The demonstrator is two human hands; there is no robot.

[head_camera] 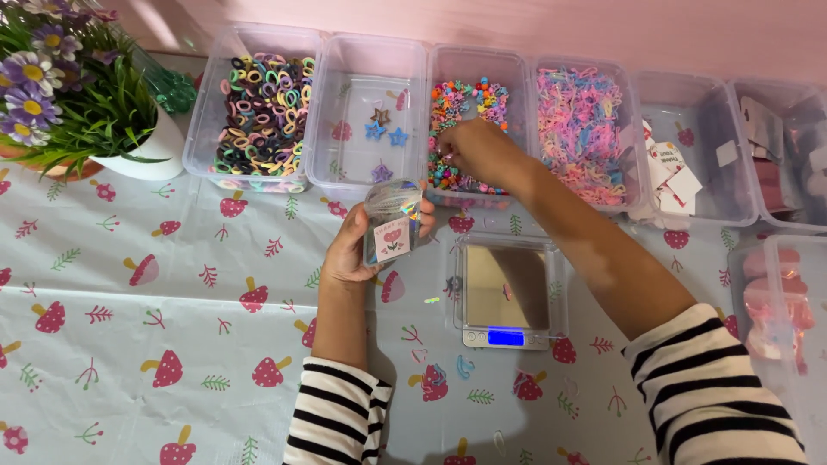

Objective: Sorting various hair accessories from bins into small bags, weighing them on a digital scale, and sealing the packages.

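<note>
The left hand (349,251) held a small holographic pouch (392,222) upright above the table (129,327), its grip wrapped around the pouch's lower half, mouth facing up toward the bins. The right hand (478,151) reached into the clear bin of mixed coloured beads (457,129), fingers curled down among them (whether they had pinched any could not be told). The pouch sat just below and to the left of that hand, close by. A small digital scale (506,293) lay nearer the person, beneath the right forearm.
</note>
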